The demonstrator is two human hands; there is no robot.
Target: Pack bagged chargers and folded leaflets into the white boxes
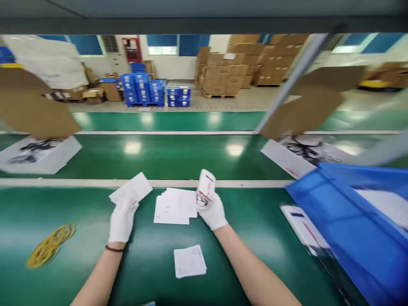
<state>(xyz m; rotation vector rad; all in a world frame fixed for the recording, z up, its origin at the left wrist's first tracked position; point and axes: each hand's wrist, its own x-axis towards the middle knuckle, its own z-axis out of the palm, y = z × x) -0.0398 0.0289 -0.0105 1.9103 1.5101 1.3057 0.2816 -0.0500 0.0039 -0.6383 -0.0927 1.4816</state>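
My left hand [123,222], in a white glove, is closed on a white paper sheet [133,189] held over the green work surface. In my gloved right hand [213,212] is a small white box [206,183] with red and dark print, tilted upward; blur hides its finer marks. Between the two hands lies an overlapping stack of white papers [176,206], its right edge beside my right fingers. Nearer to me sits a smaller pile of printed slips [190,261].
Yellow rubber bands [52,245] lie at the left. A blue bin [347,225] leans at the right, beside a white device with a cable [304,227]. Open cartons holding dark cables stand at left [40,155] and right [299,155]. A slanted metal post [291,83] rises at the right.
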